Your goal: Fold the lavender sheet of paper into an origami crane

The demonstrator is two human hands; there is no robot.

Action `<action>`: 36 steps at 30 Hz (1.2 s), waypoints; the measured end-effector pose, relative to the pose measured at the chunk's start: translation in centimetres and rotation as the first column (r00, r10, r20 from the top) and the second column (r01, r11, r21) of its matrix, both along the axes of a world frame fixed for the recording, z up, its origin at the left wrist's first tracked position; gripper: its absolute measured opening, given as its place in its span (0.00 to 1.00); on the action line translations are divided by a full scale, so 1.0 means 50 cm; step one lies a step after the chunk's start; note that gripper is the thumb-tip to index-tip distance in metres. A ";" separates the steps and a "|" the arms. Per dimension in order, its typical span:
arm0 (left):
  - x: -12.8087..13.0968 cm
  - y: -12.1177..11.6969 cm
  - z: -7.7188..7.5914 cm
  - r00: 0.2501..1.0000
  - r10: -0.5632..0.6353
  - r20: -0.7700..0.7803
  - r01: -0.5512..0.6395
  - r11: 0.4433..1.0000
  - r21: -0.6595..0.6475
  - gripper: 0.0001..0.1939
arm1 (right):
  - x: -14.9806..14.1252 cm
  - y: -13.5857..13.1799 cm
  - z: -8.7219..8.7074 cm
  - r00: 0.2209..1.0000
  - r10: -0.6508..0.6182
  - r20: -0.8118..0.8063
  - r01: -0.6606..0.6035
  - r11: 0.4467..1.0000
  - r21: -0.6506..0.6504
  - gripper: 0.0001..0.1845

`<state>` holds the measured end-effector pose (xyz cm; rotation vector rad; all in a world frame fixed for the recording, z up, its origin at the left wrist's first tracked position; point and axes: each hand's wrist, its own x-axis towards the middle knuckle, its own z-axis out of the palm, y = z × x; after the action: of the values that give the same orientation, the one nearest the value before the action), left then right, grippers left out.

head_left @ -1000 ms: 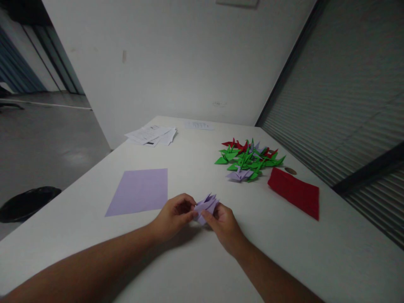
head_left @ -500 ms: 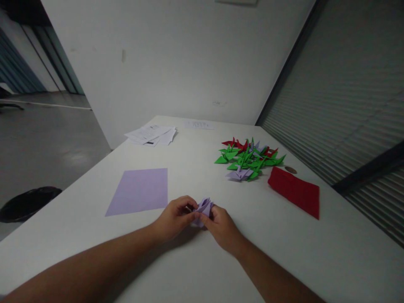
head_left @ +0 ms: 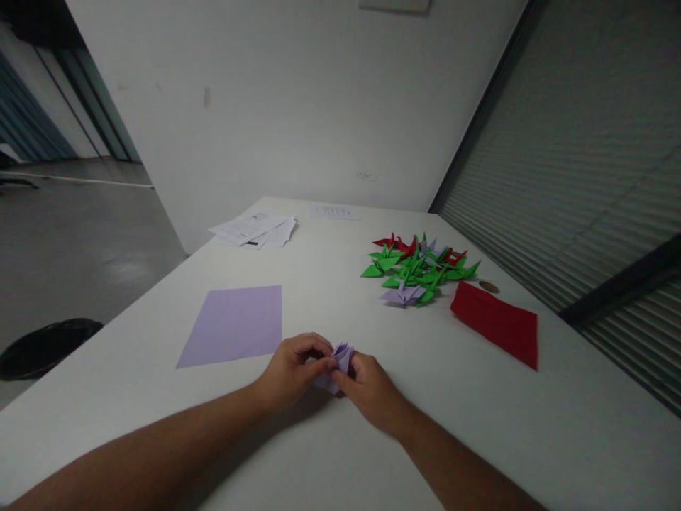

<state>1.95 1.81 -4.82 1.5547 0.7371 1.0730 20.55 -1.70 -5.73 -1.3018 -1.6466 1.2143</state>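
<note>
Both my hands meet over a small folded lilac paper piece low on the white table. My left hand pinches its left side with thumb and fingers. My right hand pinches its right side, covering most of it. Only a few lilac points show between the fingers. A flat lilac sheet lies just left of my left hand.
A heap of green, red and lilac folded paper figures lies farther back right. A stack of red paper lies to the right, with a small round coin-like thing behind it. White printed papers sit at the far left corner. A black bin stands on the floor.
The lilac piece has been pressed smaller and lower between my fingers, and my hands have closed in around it, shifting slightly left.
</note>
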 end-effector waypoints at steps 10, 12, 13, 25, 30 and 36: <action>0.004 0.003 -0.001 0.966 -0.024 0.256 0.131 0.903 -0.410 0.16 | 0.002 -0.003 0.013 0.994 0.059 -0.097 -0.072 0.988 -0.134 0.17; 0.004 0.005 -0.004 0.955 -0.022 0.297 0.158 0.883 -0.442 0.16 | 0.002 -0.004 0.015 0.987 0.082 -0.140 -0.103 0.983 -0.150 0.18; 0.004 0.005 -0.005 0.952 -0.020 0.305 0.161 0.881 -0.445 0.16 | 0.002 -0.004 0.014 0.984 0.088 -0.155 -0.112 0.982 -0.153 0.18; 0.003 0.007 -0.001 0.969 -0.015 0.247 0.105 0.930 -0.353 0.16 | 0.001 -0.004 0.009 0.973 0.093 -0.210 -0.138 0.968 -0.210 0.21; -0.004 0.013 0.016 0.966 0.007 0.258 0.067 0.959 -0.276 0.14 | 0.001 -0.003 0.010 0.980 0.075 -0.185 -0.106 0.981 -0.162 0.22; -0.015 0.021 0.005 0.970 -0.054 0.235 0.135 0.928 -0.346 0.16 | 0.004 -0.003 0.005 0.989 0.048 -0.139 -0.070 0.986 -0.154 0.22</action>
<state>1.18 2.85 -4.58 1.1253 0.6543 0.9583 20.73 -1.84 -5.46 -1.2430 -1.5271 1.4623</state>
